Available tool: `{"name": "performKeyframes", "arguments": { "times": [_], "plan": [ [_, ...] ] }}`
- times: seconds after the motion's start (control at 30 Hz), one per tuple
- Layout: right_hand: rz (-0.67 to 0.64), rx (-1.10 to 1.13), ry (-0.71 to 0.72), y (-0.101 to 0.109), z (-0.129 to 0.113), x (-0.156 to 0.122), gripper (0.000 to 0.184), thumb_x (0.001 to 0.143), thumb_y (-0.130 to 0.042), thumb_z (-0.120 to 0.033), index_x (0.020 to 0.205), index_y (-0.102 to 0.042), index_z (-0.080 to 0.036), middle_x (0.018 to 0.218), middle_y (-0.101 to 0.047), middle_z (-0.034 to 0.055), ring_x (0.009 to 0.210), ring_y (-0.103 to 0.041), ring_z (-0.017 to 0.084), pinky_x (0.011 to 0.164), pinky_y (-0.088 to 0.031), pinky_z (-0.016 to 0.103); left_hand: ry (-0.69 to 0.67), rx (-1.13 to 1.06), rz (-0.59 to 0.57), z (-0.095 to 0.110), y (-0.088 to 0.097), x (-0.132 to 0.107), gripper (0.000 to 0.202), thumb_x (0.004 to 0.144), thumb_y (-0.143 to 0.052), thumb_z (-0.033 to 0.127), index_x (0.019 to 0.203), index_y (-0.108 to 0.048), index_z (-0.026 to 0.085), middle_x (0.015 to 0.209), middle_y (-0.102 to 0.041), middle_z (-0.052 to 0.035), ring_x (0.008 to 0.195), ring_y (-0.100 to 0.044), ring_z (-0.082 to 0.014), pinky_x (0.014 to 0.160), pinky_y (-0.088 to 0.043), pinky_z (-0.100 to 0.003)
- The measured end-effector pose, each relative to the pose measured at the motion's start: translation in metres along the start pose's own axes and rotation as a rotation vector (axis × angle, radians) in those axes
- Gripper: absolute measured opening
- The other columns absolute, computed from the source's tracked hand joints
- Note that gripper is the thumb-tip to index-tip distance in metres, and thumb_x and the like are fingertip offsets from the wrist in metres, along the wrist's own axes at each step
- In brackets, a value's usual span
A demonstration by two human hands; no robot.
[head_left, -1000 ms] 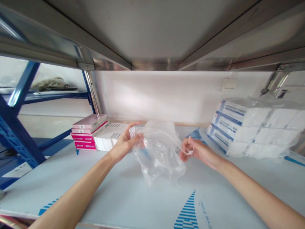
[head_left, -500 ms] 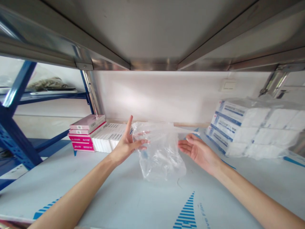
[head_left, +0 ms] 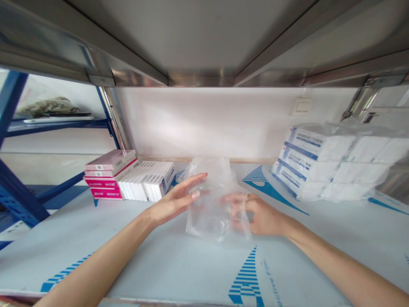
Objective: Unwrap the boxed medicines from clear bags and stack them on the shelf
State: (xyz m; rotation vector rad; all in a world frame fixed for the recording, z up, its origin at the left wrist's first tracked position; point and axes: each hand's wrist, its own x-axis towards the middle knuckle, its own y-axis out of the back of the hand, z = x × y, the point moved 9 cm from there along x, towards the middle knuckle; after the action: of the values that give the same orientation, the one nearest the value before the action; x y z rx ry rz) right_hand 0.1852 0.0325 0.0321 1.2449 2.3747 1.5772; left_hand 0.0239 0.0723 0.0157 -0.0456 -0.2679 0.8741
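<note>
A clear plastic bag lies crumpled on the shelf board in front of me, with its upper end standing up loosely. My right hand has its fingers curled on the bag's right side, and the fingers show through the film. My left hand is open with its fingers spread, and its fingertips rest at or just over the bag's left side. I cannot tell whether anything small is inside the bag.
Pink boxes and white boxes stand at the back left. A film-wrapped stack of white packs fills the back right. The white-and-blue shelf board has a steel shelf low overhead and a blue rack frame at left.
My right hand has moved left and closed on the bag instead of being open beside it. My left hand has moved lower and over the bag's left side, and the bag sits flatter.
</note>
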Motion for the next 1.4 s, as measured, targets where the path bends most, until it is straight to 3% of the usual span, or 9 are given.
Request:
{"name": "performKeyframes", "arguments": {
  "times": [0.07, 0.17, 0.43, 0.57, 0.73, 0.83, 0.97, 1.23, 1.4],
  "plan": [
    [0.152, -0.045, -0.01, 0.014, 0.007, -0.002, 0.011, 0.08, -0.072, -0.025, 0.071, -0.067, -0.023, 0.101, -0.075, 0.0076, 0.088, -0.069, 0.025, 0.084, -0.052, 0.04, 0.018, 0.058, -0.089, 0.001, -0.009, -0.004, 0.079, 0.077, -0.083, 0.028, 0.144, -0.045, 0.046, 0.167, -0.013, -0.0018, 0.136, -0.046, -0.0358, 0.094, -0.054, -0.046],
    [0.314, -0.114, -0.021, 0.032, 0.015, -0.006, 0.015, 0.082, -0.068, -0.023, 0.068, -0.062, -0.023, 0.073, -0.068, 0.0034, 0.068, -0.062, 0.02, 0.064, -0.048, 0.033, 0.071, 0.099, -0.133, -0.005, -0.013, -0.006, 0.104, 0.069, -0.086, 0.017, 0.149, -0.03, 0.054, 0.167, -0.012, -0.0028, 0.124, -0.056, -0.034, 0.078, -0.059, -0.036],
    [0.329, -0.134, -0.095, 0.057, 0.032, -0.006, 0.031, 0.081, -0.069, -0.029, 0.059, -0.049, -0.023, 0.07, -0.064, 0.0021, 0.075, -0.059, 0.021, 0.071, -0.045, 0.035, -0.069, 0.186, 0.366, 0.007, 0.045, 0.002, 0.066, 0.071, -0.085, 0.024, 0.129, -0.055, 0.034, 0.134, -0.053, -0.0035, 0.093, -0.069, -0.0174, 0.074, -0.055, -0.024],
    [0.269, 0.156, -0.321, 0.059, 0.069, -0.012, 0.033, 0.08, -0.072, -0.047, 0.067, -0.055, -0.022, 0.058, -0.061, -0.0014, 0.056, -0.057, 0.016, 0.054, -0.04, 0.028, -0.017, 0.211, 0.385, 0.009, 0.052, -0.001, 0.059, 0.078, -0.08, 0.037, 0.129, -0.051, 0.034, 0.125, -0.056, -0.0028, 0.093, -0.066, -0.0182, 0.069, -0.056, -0.026],
    [0.322, 0.328, -0.365, 0.061, 0.075, -0.014, 0.036, 0.077, -0.074, -0.053, 0.069, -0.065, -0.02, 0.061, -0.069, 0.0037, 0.059, -0.062, 0.017, 0.059, -0.046, 0.03, -0.004, 0.471, 0.28, 0.011, 0.037, -0.005, 0.1, 0.057, -0.093, 0.031, 0.143, -0.045, 0.043, 0.165, 0.001, -0.0049, 0.118, -0.058, -0.0318, 0.076, -0.058, -0.031],
    [0.373, 0.339, -0.327, 0.066, 0.068, -0.013, 0.034, 0.079, -0.073, -0.052, 0.068, -0.067, -0.02, 0.061, -0.068, 0.0035, 0.06, -0.061, 0.017, 0.062, -0.047, 0.031, -0.069, 0.68, 0.357, 0.017, 0.037, -0.007, 0.088, 0.058, -0.091, 0.028, 0.136, -0.054, 0.04, 0.165, 0.018, -0.0002, 0.111, -0.061, -0.0318, 0.07, -0.059, -0.032],
    [0.362, 0.323, -0.319, 0.068, 0.064, -0.014, 0.033, 0.08, -0.073, -0.05, 0.066, -0.067, -0.021, 0.062, -0.069, 0.0037, 0.062, -0.062, 0.018, 0.062, -0.048, 0.031, -0.172, 0.708, 0.452, 0.028, 0.042, -0.01, 0.048, 0.078, -0.074, 0.028, 0.124, -0.062, 0.033, 0.166, 0.007, 0.0006, 0.102, -0.065, -0.0257, 0.064, -0.06, -0.031],
    [0.332, 0.309, -0.308, 0.067, 0.06, -0.015, 0.033, 0.084, -0.069, -0.048, 0.068, -0.07, -0.019, 0.067, -0.07, 0.0053, 0.067, -0.062, 0.019, 0.067, -0.048, 0.031, -0.353, 0.992, 0.426, 0.046, 0.024, -0.014, 0.027, 0.081, -0.067, 0.021, 0.107, -0.07, 0.023, 0.162, -0.02, -0.0069, 0.121, -0.057, -0.0325, 0.072, -0.063, -0.032],
    [0.35, 0.3, -0.302, 0.069, 0.059, -0.015, 0.032, 0.084, -0.069, -0.047, 0.069, -0.071, -0.019, 0.068, -0.071, 0.0052, 0.069, -0.063, 0.019, 0.068, -0.05, 0.031, -0.358, 1.033, 0.512, 0.041, 0.031, -0.011, 0.015, 0.083, -0.061, 0.021, 0.096, -0.069, 0.021, 0.144, -0.045, -0.0112, 0.099, -0.066, -0.0227, 0.061, -0.062, -0.028]
  ]
}}
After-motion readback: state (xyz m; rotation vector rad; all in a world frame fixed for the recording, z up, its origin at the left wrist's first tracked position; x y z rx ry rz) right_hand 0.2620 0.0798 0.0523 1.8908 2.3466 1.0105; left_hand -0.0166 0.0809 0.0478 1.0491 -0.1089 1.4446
